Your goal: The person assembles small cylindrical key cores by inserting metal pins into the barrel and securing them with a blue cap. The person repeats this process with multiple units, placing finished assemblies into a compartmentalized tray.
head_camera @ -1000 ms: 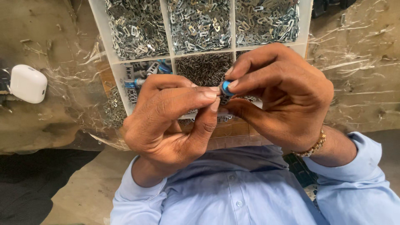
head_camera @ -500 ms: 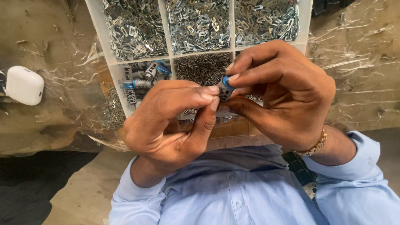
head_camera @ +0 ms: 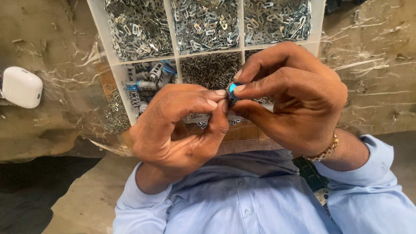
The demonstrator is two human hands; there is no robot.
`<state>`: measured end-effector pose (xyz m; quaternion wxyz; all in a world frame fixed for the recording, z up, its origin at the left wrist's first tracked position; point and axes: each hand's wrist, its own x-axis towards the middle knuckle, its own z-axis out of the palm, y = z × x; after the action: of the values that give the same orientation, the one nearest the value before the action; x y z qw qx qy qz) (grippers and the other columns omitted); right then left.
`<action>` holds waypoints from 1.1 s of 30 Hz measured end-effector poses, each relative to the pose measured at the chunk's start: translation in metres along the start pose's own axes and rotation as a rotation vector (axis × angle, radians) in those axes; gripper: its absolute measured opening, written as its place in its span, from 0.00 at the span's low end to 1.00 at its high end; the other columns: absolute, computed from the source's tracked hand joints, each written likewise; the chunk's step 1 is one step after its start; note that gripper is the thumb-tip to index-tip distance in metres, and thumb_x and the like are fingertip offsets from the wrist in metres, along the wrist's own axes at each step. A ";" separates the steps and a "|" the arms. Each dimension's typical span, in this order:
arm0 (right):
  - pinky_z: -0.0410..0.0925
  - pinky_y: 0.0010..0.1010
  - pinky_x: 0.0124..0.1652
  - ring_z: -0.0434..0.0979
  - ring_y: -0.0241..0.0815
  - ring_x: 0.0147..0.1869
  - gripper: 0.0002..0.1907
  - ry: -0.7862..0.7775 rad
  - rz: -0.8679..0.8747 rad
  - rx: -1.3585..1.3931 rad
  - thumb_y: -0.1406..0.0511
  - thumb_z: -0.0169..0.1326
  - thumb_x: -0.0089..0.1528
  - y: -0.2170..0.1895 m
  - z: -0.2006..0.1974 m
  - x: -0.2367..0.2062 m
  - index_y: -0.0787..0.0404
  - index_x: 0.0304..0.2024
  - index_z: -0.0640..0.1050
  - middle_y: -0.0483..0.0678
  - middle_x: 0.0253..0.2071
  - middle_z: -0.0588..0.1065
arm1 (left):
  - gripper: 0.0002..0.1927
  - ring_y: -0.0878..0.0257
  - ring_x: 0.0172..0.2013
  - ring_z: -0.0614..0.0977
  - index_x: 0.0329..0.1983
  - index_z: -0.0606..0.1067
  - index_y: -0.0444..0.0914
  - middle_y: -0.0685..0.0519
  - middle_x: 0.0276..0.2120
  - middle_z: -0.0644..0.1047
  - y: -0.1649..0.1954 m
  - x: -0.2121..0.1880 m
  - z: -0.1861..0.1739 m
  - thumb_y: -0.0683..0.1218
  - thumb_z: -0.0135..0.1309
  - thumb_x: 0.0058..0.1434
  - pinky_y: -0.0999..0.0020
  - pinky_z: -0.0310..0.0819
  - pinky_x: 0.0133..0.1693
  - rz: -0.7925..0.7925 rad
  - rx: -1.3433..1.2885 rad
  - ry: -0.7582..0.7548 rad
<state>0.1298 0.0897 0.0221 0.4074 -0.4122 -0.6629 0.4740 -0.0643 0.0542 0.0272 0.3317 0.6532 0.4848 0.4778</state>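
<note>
A small blue-capped part (head_camera: 232, 89) is sitting pinched between both hands, just above the lower edge of the white compartment tray (head_camera: 104, 47); only its bright blue end and a sliver of dark body are showing, the rest being hidden by fingertips. The left hand (head_camera: 182, 125) is closing thumb and forefinger on it from one side, and the right hand (head_camera: 290, 99) is clamping it from the other — fingertips nearly touching.

Compared with half a second ago, the hands are staying locked together on the part, and the view is barely shifting (the grip looks unchanged).

The tray's upper compartments are holding heaps of shiny stamped metal clips (head_camera: 203, 24), a lower one fine dark screws (head_camera: 208, 69), another more blue-capped pieces (head_camera: 145, 80). Crinkled clear plastic sheeting (head_camera: 372, 69) is covering the bench, and a smooth white rounded case (head_camera: 21, 86) is lying to the left.
</note>
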 end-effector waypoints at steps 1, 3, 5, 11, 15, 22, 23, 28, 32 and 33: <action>0.76 0.23 0.45 0.78 0.37 0.48 0.12 -0.007 -0.005 -0.016 0.77 0.70 0.55 0.000 0.000 0.000 0.67 0.38 0.80 0.55 0.46 0.74 | 0.12 0.59 0.41 0.86 0.44 0.73 0.32 0.44 0.40 0.81 0.000 -0.001 0.000 0.32 0.64 0.64 0.72 0.85 0.42 -0.012 -0.012 0.009; 0.76 0.22 0.44 0.78 0.37 0.47 0.12 -0.022 -0.014 -0.046 0.76 0.70 0.55 0.000 -0.001 -0.001 0.67 0.38 0.80 0.55 0.46 0.74 | 0.12 0.59 0.42 0.86 0.45 0.72 0.32 0.44 0.40 0.80 0.000 -0.002 0.000 0.33 0.64 0.64 0.72 0.85 0.42 -0.024 -0.027 0.017; 0.76 0.22 0.44 0.78 0.37 0.48 0.12 -0.014 -0.018 -0.003 0.77 0.70 0.54 0.001 -0.001 -0.001 0.67 0.38 0.80 0.55 0.46 0.74 | 0.12 0.59 0.41 0.86 0.45 0.72 0.31 0.43 0.40 0.80 -0.001 -0.002 0.000 0.33 0.64 0.64 0.72 0.85 0.42 -0.015 -0.025 0.011; 0.77 0.23 0.46 0.78 0.37 0.48 0.13 0.005 0.027 0.039 0.77 0.70 0.54 0.001 0.001 0.000 0.67 0.37 0.79 0.55 0.46 0.74 | 0.11 0.59 0.40 0.87 0.45 0.72 0.31 0.43 0.39 0.81 -0.003 -0.004 0.003 0.32 0.63 0.65 0.73 0.85 0.40 0.016 -0.066 0.043; 0.77 0.25 0.48 0.78 0.38 0.49 0.13 -0.001 0.015 0.049 0.77 0.69 0.54 0.000 0.000 0.001 0.67 0.36 0.78 0.54 0.46 0.74 | 0.11 0.60 0.39 0.86 0.45 0.72 0.32 0.44 0.39 0.80 -0.002 -0.004 0.003 0.32 0.62 0.66 0.72 0.85 0.39 -0.018 -0.057 0.027; 0.79 0.26 0.42 0.80 0.38 0.47 0.13 -0.062 -0.098 -0.167 0.78 0.71 0.55 0.000 -0.002 0.002 0.66 0.39 0.81 0.55 0.45 0.74 | 0.10 0.56 0.40 0.87 0.43 0.75 0.30 0.43 0.37 0.81 0.000 0.006 0.001 0.31 0.64 0.61 0.70 0.83 0.40 0.026 0.064 -0.040; 0.79 0.25 0.43 0.80 0.39 0.48 0.13 -0.055 -0.097 -0.170 0.78 0.71 0.55 -0.001 -0.002 0.002 0.67 0.40 0.81 0.55 0.46 0.74 | 0.10 0.56 0.40 0.87 0.42 0.75 0.29 0.43 0.37 0.81 0.001 0.008 0.000 0.31 0.64 0.60 0.69 0.83 0.41 0.026 0.086 -0.061; 0.80 0.22 0.50 0.79 0.37 0.55 0.16 0.036 0.095 -0.010 0.78 0.68 0.57 -0.003 -0.003 0.004 0.71 0.45 0.77 0.56 0.54 0.73 | 0.12 0.50 0.38 0.78 0.41 0.79 0.31 0.47 0.36 0.81 0.003 0.015 -0.003 0.37 0.69 0.55 0.61 0.73 0.39 0.109 0.479 -0.113; 0.80 0.19 0.53 0.79 0.33 0.56 0.17 0.074 0.243 0.201 0.77 0.66 0.57 -0.005 -0.002 0.004 0.69 0.47 0.77 0.53 0.55 0.73 | 0.11 0.52 0.39 0.72 0.42 0.80 0.34 0.52 0.39 0.79 0.003 0.015 -0.002 0.41 0.70 0.60 0.59 0.66 0.42 0.100 0.600 -0.133; 0.80 0.19 0.55 0.79 0.33 0.58 0.17 0.086 0.240 0.256 0.76 0.66 0.58 -0.005 -0.002 0.004 0.69 0.48 0.76 0.53 0.56 0.72 | 0.10 0.53 0.40 0.73 0.44 0.79 0.35 0.52 0.40 0.79 0.003 0.014 -0.002 0.41 0.69 0.63 0.61 0.66 0.43 0.079 0.561 -0.115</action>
<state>0.1294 0.0931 0.0284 0.4251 -0.4532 -0.5250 0.5816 -0.0641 0.0669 0.0345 0.1462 0.7638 0.5525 0.3000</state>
